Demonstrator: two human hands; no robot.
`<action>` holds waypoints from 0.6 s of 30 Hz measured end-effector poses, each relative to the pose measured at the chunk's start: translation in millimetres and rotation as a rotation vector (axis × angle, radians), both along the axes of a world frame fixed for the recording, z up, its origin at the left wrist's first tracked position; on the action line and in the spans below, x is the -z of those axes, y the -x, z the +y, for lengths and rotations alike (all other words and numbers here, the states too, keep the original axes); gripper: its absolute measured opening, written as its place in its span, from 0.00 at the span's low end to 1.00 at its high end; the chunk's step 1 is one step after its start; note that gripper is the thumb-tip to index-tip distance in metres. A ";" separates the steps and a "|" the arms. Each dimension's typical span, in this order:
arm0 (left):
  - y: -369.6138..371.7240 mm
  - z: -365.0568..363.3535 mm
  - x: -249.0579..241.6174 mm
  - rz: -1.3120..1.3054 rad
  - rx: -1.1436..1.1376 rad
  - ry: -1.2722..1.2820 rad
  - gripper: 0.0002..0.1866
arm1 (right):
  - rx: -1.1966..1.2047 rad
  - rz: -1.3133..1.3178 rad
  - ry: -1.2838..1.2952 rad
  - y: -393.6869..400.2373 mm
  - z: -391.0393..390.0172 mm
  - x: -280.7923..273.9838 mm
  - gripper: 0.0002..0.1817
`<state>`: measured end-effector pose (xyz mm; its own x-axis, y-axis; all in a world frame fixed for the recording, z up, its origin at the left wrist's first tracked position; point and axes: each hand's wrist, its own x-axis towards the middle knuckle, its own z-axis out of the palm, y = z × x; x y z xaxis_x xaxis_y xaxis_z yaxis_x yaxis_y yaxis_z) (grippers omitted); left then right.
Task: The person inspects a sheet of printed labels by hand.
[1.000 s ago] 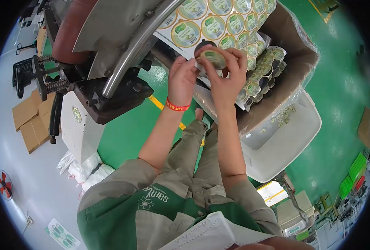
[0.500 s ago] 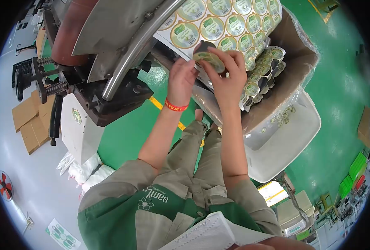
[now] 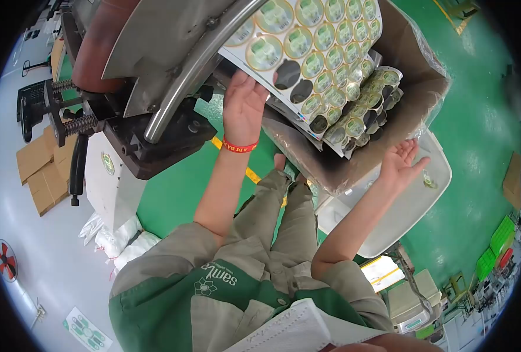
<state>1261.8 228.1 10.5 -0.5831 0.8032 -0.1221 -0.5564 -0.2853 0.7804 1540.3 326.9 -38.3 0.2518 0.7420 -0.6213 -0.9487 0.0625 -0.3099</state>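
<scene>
A printed sheet of round green-and-white lids (image 3: 313, 50) slopes over the open box, with dark round gaps where pieces have come out. My left hand (image 3: 244, 108), with a red wristband, holds the near-left edge of this sheet, its fingertips partly hidden there. My right hand (image 3: 398, 167) is open, palm up and fingers apart, above the white tub (image 3: 383, 226). Just right of its thumb, a small round lid (image 3: 429, 179) shows over the tub, apart from the fingers.
A lined cardboard box (image 3: 413, 76) holds crumpled punched sheets (image 3: 363, 114). At left stands a machine with a curved metal bar (image 3: 184, 88) and a dark block (image 3: 160, 141), close to my left arm. White bags (image 3: 119, 240) lie on the floor.
My right hand has left the sheet with the loosened lid, moved right and down to the tub, and let go. My left hand has shifted slightly up and left; another gap shows.
</scene>
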 end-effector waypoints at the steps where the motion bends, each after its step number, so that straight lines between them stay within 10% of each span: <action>1: -2.0 1.8 -2.8 0.001 -0.023 0.014 0.24 | -0.074 -0.031 -0.014 11.7 -2.5 -4.8 0.21; 18: -1.5 -3.1 4.5 -0.066 0.038 0.007 0.21 | -0.268 -0.352 -0.197 68.2 -12.8 -27.2 0.09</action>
